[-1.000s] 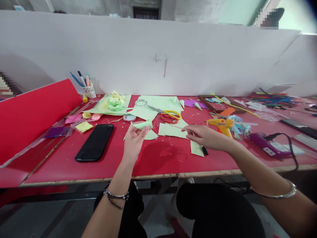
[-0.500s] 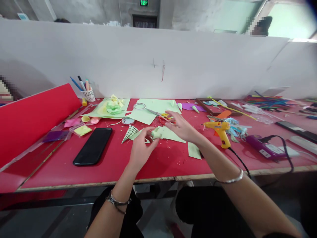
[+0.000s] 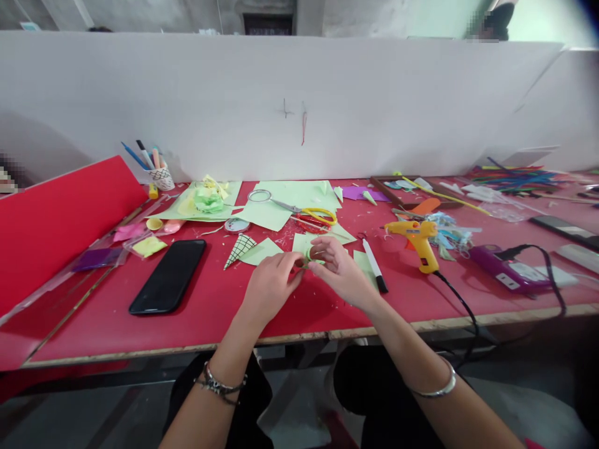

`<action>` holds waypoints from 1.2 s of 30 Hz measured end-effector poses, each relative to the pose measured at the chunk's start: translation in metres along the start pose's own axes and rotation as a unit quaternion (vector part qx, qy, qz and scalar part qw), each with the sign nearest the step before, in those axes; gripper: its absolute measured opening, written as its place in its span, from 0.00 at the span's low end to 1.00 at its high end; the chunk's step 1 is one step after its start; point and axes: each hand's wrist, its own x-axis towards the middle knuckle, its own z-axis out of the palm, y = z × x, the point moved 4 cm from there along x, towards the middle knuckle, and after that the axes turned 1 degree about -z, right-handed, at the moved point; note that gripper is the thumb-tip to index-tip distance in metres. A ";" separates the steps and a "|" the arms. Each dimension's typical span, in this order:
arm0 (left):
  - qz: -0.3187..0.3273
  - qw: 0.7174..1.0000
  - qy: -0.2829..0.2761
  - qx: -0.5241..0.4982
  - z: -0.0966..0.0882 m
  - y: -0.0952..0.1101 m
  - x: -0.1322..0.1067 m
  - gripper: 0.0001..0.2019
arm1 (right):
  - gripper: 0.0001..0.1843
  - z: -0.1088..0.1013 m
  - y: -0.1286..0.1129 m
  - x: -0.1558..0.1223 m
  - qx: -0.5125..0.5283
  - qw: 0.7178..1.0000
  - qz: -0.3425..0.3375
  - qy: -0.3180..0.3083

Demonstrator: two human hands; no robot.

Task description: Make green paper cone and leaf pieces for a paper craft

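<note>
Low over the red table, my left hand (image 3: pixel 269 284) is closed on a small rolled piece of light green paper (image 3: pixel 306 257). My right hand (image 3: pixel 344 274) has its fingers curled around the other side of the same piece, touching it; the fingers partly hide its shape. Just beyond the hands lie scissors (image 3: pixel 319 216) with yellow handles and flat green paper sheets (image 3: pixel 269 221). To the left sits a paper cone (image 3: pixel 239 249) with a black grid pattern. A white marker (image 3: pixel 373 262) with a black cap rests right of my right hand.
A black phone (image 3: pixel 169 277) lies to the left, near a leaning red board (image 3: pixel 70 218). A yellow glue gun (image 3: pixel 416 240) with a cord stands at right, by a purple power strip (image 3: pixel 508 268). Crumpled green paper (image 3: pixel 208 198) and a pen cup (image 3: pixel 160 177) are farther back.
My right hand has come down and toward me from above the scissors to the green paper in my left hand. The scissors and marker now show uncovered. The view has tipped slightly downward.
</note>
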 end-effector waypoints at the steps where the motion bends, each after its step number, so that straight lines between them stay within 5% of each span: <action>1: 0.000 1.000 -0.011 0.008 0.000 0.000 0.000 0.07 | 0.16 -0.001 0.002 -0.001 0.000 1.000 0.003 -0.003; 17: 0.059 0.990 -0.099 0.079 0.011 0.005 0.000 0.10 | 0.12 -0.007 0.019 -0.007 0.026 0.999 0.040 0.010; 22: -0.004 0.997 -0.062 0.046 0.009 0.003 -0.001 0.09 | 0.24 -0.003 0.019 -0.009 0.016 0.999 0.033 0.002; 28: -0.047 0.997 -0.055 0.017 0.010 0.002 -0.001 0.14 | 0.13 -0.002 0.023 -0.008 0.042 0.998 0.039 -0.001; 36: -0.011 0.997 -0.047 -0.065 0.006 0.001 -0.001 0.19 | 0.10 -0.007 0.015 -0.008 0.082 0.996 0.044 -0.005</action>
